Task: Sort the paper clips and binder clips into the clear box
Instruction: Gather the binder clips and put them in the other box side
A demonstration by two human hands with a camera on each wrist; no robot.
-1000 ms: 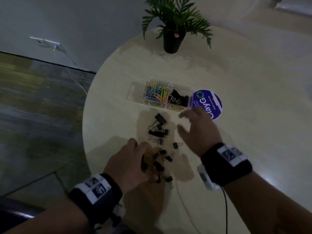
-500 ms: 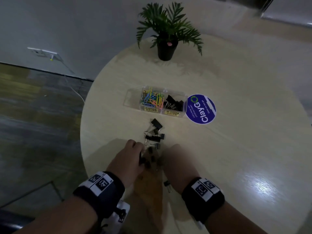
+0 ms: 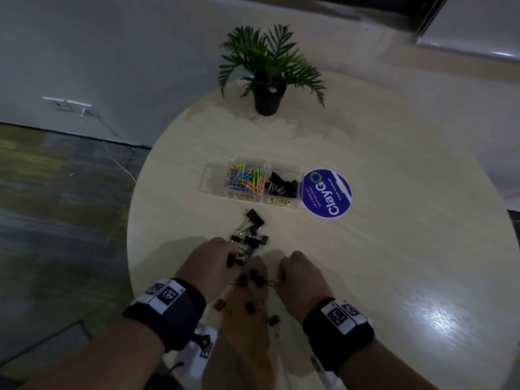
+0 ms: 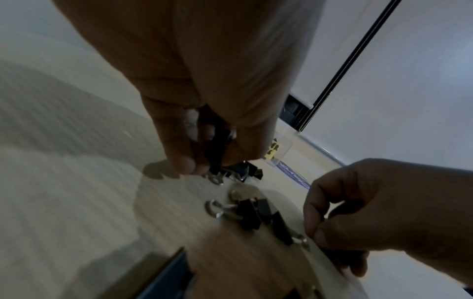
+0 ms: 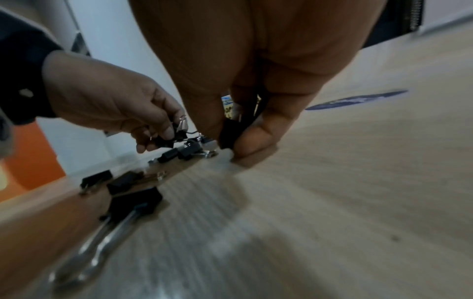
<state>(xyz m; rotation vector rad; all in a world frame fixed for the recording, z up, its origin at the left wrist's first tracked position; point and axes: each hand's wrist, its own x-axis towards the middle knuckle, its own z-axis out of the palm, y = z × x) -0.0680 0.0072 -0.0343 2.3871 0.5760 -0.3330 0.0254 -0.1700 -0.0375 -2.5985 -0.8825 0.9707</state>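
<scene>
Several black binder clips (image 3: pixel 253 225) lie scattered on the round table (image 3: pixel 365 249), more of them (image 3: pixel 254 277) between my hands. My left hand (image 3: pixel 213 263) pinches a few binder clips (image 4: pixel 217 147) in its curled fingers, also seen in the right wrist view (image 5: pixel 166 139). My right hand (image 3: pixel 298 274) pinches one black binder clip (image 5: pixel 229 133) just above the tabletop. The clear box (image 3: pixel 216 175) stands further back, with coloured paper clips (image 3: pixel 246 178) in its middle compartment and binder clips (image 3: pixel 282 184) in its right one. Its left compartment looks empty.
A round blue sticker (image 3: pixel 327 194) lies right of the box. A potted plant (image 3: pixel 268 77) stands at the table's far edge. One binder clip (image 3: pixel 274 322) lies near my right wrist. The table's near-left edge drops to the floor (image 3: pixel 56 220).
My right hand came back from near the box to the clips in front of me and closed on one. The left hand stayed over the pile with clips in its fingers.
</scene>
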